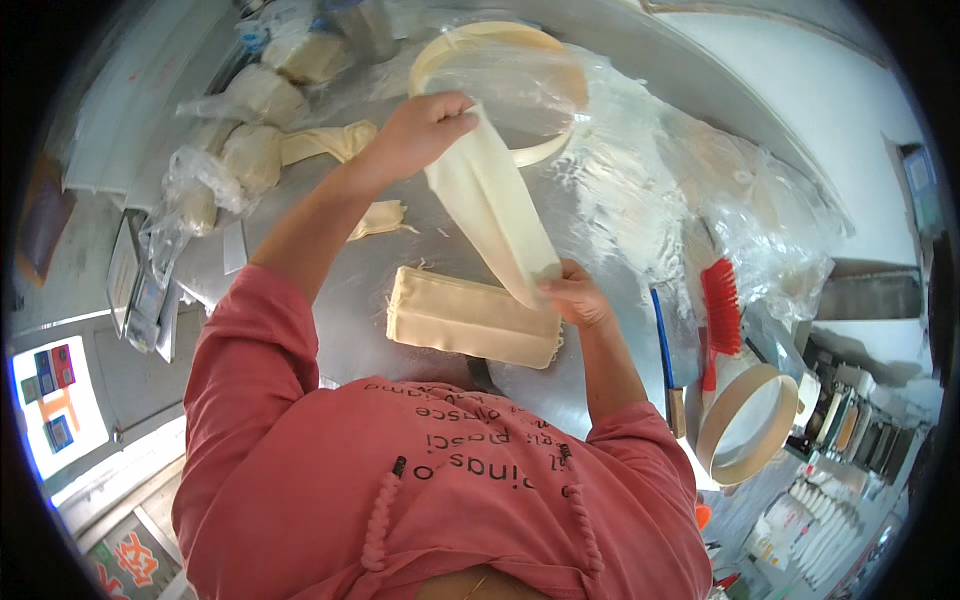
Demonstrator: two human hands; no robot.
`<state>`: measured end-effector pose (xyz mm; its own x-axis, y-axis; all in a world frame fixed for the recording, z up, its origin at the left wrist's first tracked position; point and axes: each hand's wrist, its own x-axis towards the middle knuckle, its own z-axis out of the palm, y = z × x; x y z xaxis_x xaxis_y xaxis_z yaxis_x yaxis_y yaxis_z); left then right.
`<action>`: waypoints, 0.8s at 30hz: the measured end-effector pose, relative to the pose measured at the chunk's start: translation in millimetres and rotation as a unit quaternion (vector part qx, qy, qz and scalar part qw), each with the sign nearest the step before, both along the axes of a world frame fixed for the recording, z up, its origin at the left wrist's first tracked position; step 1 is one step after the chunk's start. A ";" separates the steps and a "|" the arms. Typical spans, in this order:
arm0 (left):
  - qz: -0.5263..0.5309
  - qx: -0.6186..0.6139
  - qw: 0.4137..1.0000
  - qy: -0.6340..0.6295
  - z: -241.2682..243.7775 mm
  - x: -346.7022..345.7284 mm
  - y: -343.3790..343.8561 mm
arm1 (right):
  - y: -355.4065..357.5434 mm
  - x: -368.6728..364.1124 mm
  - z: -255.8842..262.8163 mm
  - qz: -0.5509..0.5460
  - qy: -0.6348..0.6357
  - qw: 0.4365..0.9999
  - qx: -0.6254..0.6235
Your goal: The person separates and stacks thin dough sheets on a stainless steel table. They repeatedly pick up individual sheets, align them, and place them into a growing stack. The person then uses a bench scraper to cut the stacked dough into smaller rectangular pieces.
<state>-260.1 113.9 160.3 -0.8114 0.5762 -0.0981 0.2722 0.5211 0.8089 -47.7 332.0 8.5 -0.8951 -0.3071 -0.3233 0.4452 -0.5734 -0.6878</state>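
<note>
Between my two hands, a long folded sheet of dough is stretched above a steel worktop. My left hand pinches its upper end near a large round wooden hoop draped with clear plastic film. The lower end is in the fingers of my right hand. Below the held sheet, a stack of folded dough sheets lies close to my body. A small folded dough piece lies partly behind my left forearm, and a longer dough strip is further up.
Plastic-wrapped dough lumps line the left side. White flour spreads at the right beside crumpled plastic film. A red-bristled brush, a blue-edged long tool with a wooden handle and a round wooden-rimmed sieve are at the right.
</note>
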 end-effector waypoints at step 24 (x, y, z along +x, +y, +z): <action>-0.065 -0.199 0.940 0.271 -200.8 19.6 224.5 | 181.7 11.0 -50.7 -0.191 -0.110 0.371 0.902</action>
<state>-240.4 338.4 -40.5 -0.7299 0.6788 0.0800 0.6699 0.6872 0.2812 -36.6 513.7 -42.2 -0.6535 0.7220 0.2272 0.7272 0.6822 -0.0765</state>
